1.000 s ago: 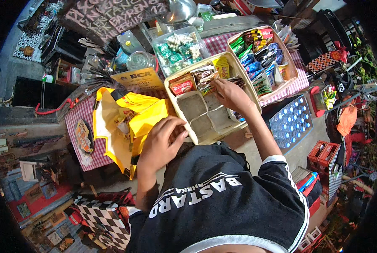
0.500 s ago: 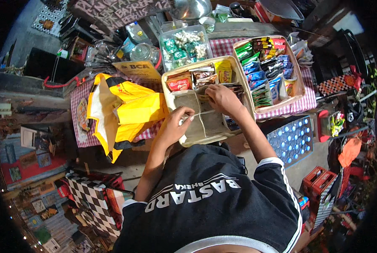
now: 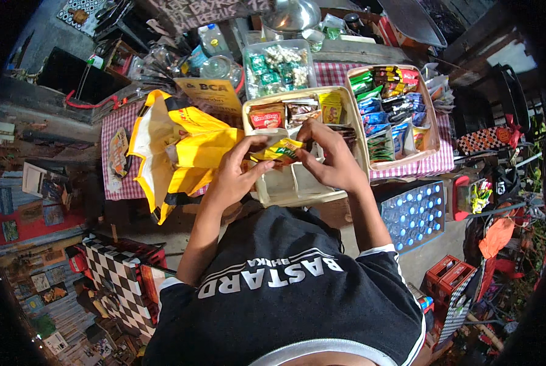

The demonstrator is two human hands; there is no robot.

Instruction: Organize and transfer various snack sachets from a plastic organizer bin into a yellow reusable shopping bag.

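Observation:
Between the fingers of my left hand (image 3: 236,175) and my right hand (image 3: 336,160) is a yellow sachet (image 3: 280,150) with green and red on it. Both hands are closed on it, one at each end, above the cream divided box (image 3: 337,195). The far compartments of that box hold red-brown sachets (image 3: 267,117), brown and white sachets (image 3: 302,110) and yellow sachets (image 3: 331,108). Dark sachets at its right side are partly hidden by my right hand. Left of the box, a yellow bag (image 3: 207,149) lies with its mouth spread.
A second tray (image 3: 434,113) of colourful sachets stands to the right, and a clear tub (image 3: 312,67) of wrapped sweets behind. A yellow card (image 3: 210,94) leans near a glass jar. Right of my body is a pack of blue-capped bottles (image 3: 412,213). A checked cloth (image 3: 115,180) covers the table.
My right hand has come up from the box's compartments, and my left hand has moved in to meet it. The yellow sachet now shows between them. The whole view has shifted slightly.

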